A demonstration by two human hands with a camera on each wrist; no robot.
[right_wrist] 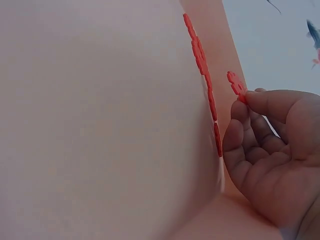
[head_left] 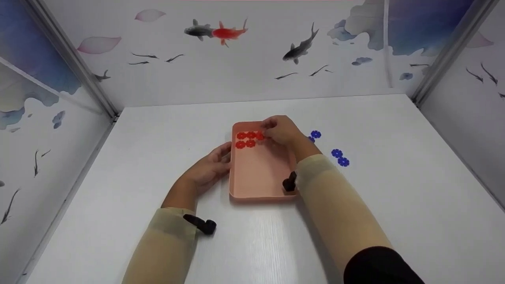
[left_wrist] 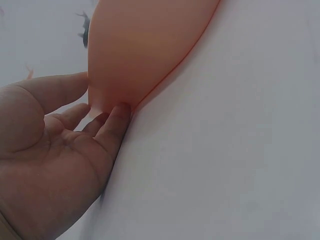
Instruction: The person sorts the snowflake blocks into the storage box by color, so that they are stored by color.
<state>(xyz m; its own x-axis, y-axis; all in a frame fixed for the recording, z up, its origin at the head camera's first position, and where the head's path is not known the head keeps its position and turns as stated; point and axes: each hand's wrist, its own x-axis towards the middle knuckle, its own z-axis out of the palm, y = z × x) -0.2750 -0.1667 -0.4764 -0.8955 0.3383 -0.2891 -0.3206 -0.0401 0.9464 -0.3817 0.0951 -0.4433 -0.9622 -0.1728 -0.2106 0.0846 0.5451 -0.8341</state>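
A pink rectangular tray [head_left: 260, 177] sits on the white table, with several red flower-shaped pieces [head_left: 250, 143] laid in two rows in its far left corner. My left hand [head_left: 209, 167] rests against the tray's left side, thumb and fingertips touching the outer wall [left_wrist: 145, 45]. Over the far right part of the tray, my right hand [head_left: 281, 131] pinches a red flower-shaped piece [right_wrist: 235, 84] between thumb and fingers. In the right wrist view this piece is raised near the tray's wall, apart from the row of red pieces [right_wrist: 199, 55] on the tray's floor.
To the right of the tray lie several blue flower-shaped pieces [head_left: 337, 153], one partly hidden by the right forearm. Printed panels with fish [head_left: 300, 49] enclose the table [head_left: 394, 189] at the back and sides. A black wrist camera [head_left: 205, 225] juts from each sleeve.
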